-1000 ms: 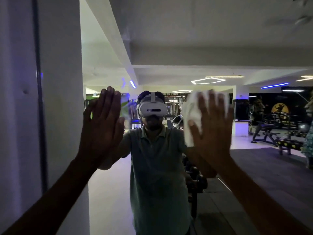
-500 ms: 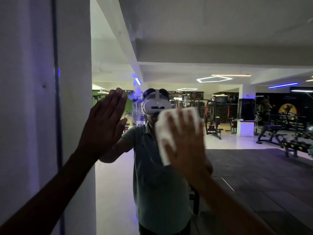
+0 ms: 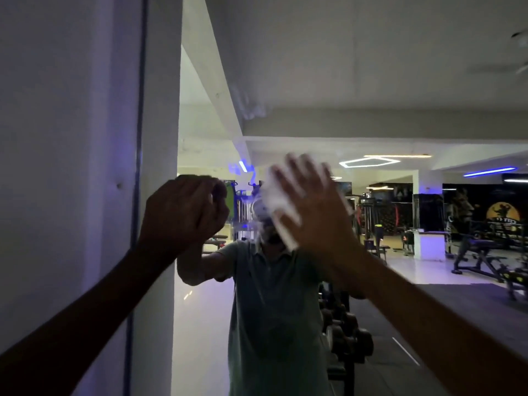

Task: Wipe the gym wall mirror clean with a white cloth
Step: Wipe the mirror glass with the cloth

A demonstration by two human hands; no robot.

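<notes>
Your right hand (image 3: 314, 212) lies flat with fingers spread, pressing the cloth (image 3: 281, 212) against the mirror (image 3: 371, 81) at head height. Spread fingers load a wide patch of cloth, so each pass likely covers more glass. The hand and cloth are blurred, which suggests a stroke in progress; the cloth's exact outline cannot be read. It shows white above and to the left of the palm, covering the reflected face.

Your left hand (image 3: 183, 212) is raised beside the right, near the mirror's left edge (image 3: 140, 167). Its fingers are curled inward and appear to hold nothing. Whether the knuckles touch the glass cannot be told. If they do, the hand probably serves as a brace to steady your reach.

The wall (image 3: 57, 167) lies left of the edge strip. The glass reflects your torso, a dumbbell rack (image 3: 345, 338) and a bench (image 3: 480, 252).

Judged from the position, the work is at mid height near the left border. Faint smears show on the upper glass (image 3: 251, 107), so that zone likely awaits wiping. Keep bare fingertips off the glass to avoid new prints
</notes>
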